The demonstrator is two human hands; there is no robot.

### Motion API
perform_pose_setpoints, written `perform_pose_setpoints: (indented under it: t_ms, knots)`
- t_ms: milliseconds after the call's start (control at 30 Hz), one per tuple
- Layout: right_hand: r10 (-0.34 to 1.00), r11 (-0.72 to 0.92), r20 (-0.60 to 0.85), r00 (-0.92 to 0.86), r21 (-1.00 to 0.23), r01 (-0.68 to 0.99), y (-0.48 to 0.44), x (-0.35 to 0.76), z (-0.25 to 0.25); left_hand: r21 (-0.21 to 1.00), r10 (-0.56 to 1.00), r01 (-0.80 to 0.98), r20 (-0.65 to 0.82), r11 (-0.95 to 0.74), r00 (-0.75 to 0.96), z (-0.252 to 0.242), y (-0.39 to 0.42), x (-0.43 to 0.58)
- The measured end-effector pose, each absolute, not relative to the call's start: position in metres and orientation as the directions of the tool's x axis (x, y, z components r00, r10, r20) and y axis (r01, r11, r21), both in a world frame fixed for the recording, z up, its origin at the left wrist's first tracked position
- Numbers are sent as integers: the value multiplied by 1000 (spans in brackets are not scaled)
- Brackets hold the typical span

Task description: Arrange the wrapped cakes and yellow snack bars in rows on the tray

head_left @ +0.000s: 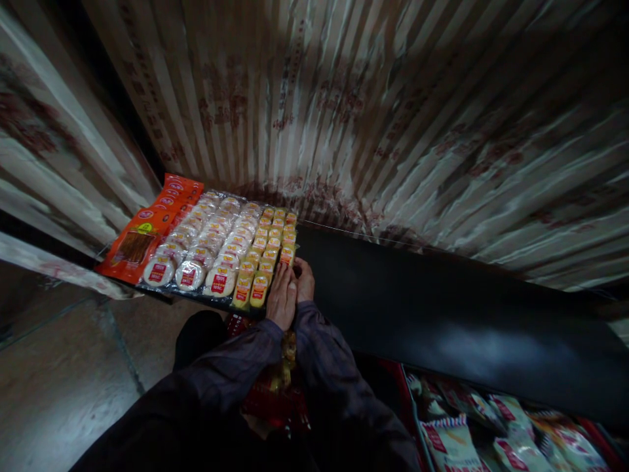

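At the far left, overlapping orange packets (135, 242) were laid in a column at the end of the black shelf (417, 282), with a pleated sheet (275, 98) hung behind. Next to them, white wrapped cakes (189, 272) were ranged in columns, and beside these the yellow wrapped cakes (243, 288) were set close together, the nearest ones by the shelf's front edge. The left hand (282, 298) was laid along the near end of the right-hand yellow column, its fingers straight and together; whether a cake was gripped beneath it could not be told. The right hand (303, 280) was held just beside it, fingers bent against the column's outer side, its grasp likewise hidden. If too much sideways pressure were applied, the columns could be squeezed out of line and the orange packets nudged over the left end. Were the hands lifted suddenly, the outer yellow cakes might be tipped rightward, and through slick wrapping or a backward tug the front ones could be dropped towards the bagged snacks (449, 446) or the floor (73, 367).
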State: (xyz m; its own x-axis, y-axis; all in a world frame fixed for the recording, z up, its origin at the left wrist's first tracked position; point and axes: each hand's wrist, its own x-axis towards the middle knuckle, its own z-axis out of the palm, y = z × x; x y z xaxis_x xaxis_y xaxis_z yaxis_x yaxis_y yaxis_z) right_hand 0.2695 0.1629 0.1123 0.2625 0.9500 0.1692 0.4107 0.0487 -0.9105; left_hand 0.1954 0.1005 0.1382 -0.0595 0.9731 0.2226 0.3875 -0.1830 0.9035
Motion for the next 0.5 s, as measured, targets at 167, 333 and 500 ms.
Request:
perform_pose_setpoints:
  t_ms: [167,333,500]
  knots:
    - [948,12,137,286,-917,399,166,272,122,900,974,398,218,-176,-62,141,102,197]
    - [953,22,143,268,-913,408,172,275,120,896,968,392,245,-207,-50,143,105,197]
    - [959,36,133,250,-932,360,174,276,117,881,963,421,263,-214,-60,142,109,198]
